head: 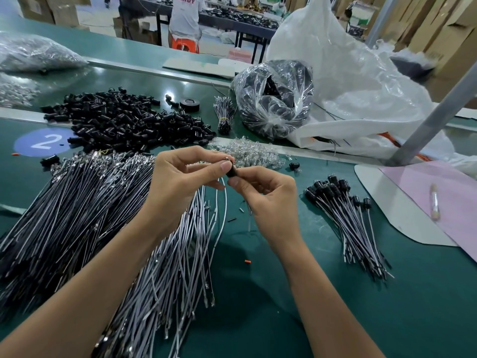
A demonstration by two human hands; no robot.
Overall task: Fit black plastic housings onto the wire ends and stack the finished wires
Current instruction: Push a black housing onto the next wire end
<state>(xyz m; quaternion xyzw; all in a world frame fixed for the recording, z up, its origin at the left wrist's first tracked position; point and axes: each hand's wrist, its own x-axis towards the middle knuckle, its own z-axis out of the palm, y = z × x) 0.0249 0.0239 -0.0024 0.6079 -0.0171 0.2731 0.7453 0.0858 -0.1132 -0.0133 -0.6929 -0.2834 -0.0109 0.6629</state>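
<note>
Above the green worktop, the right hand pinched a black housing in curled fingers. The left hand pinched the end of a white wire against it. Finished wires lay stacked to the right. Behind them, a clear bag held dark parts, beside a white sack whose contents were hidden. Loose housings lay heaped unbagged.

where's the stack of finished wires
In the head view, the stack of finished grey wires with black plastic housings lies on the green table, right of the right hand, near the white board.
</note>
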